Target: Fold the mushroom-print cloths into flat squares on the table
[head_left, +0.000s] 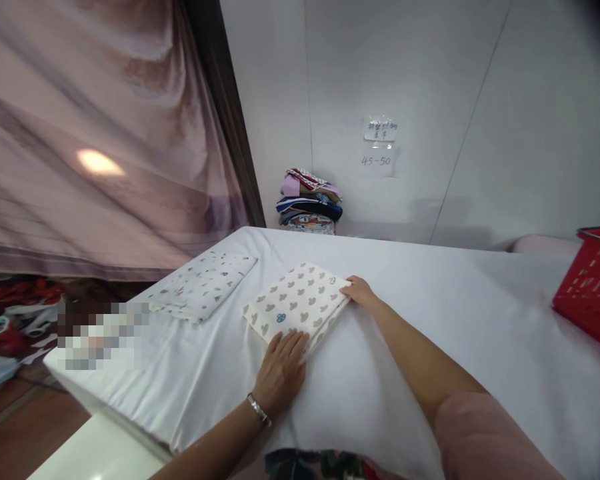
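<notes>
A folded cream cloth with grey cloud prints [297, 303] lies on the white-covered table [430, 320]. My left hand [280, 370] rests flat on its near corner, fingers stretched out. My right hand [361, 291] touches the cloth's right far corner, fingers curled against the edge. A second folded white cloth with small grey prints [203, 285] lies to the left, untouched.
A red plastic basket [593, 290] stands at the table's right edge. A pile of folded coloured clothes [310, 200] sits against the white wall behind the table. A mauve curtain [95, 133] hangs at left, with bags on the floor below it.
</notes>
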Demonstrator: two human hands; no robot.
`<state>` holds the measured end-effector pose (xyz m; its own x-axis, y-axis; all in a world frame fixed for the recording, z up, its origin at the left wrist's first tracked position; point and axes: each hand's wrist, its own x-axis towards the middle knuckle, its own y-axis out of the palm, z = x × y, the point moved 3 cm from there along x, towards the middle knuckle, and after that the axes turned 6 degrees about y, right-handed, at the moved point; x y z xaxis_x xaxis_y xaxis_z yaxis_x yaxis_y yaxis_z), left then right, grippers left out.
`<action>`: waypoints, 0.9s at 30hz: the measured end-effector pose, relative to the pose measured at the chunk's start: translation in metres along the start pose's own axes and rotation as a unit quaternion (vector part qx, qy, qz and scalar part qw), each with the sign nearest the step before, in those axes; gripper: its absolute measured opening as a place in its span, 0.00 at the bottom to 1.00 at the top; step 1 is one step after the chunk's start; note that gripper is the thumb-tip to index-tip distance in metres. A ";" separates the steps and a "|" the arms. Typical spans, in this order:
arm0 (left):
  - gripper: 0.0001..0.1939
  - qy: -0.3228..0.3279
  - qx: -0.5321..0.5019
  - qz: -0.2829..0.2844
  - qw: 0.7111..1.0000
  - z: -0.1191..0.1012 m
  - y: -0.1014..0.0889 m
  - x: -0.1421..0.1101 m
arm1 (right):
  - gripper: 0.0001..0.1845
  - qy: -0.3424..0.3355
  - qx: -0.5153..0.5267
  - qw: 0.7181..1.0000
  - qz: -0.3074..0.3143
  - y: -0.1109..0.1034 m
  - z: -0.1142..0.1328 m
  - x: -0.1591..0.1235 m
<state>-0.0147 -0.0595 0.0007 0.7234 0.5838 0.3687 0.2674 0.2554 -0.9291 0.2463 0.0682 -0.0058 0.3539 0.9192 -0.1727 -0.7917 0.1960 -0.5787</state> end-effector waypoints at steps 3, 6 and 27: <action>0.33 0.037 -0.016 0.018 0.999 0.004 -0.004 -0.004 | 0.19 0.013 0.064 0.998 0.015 0.000 -0.002 -0.002; 0.36 0.043 -0.015 0.021 0.999 0.008 -0.007 -0.007 | 0.19 0.025 0.123 0.992 0.030 -0.003 0.002 -0.002; 0.29 0.048 -0.069 -0.168 0.982 0.023 -0.023 0.012 | 0.24 -0.034 0.238 0.970 -0.022 -0.047 0.047 -0.026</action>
<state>-0.0270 -0.0412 0.0271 0.6348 0.4072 0.6567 0.5796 0.3111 -0.7532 0.2506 0.0516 0.0634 0.3719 0.9235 -0.0940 -0.9226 0.3566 -0.1469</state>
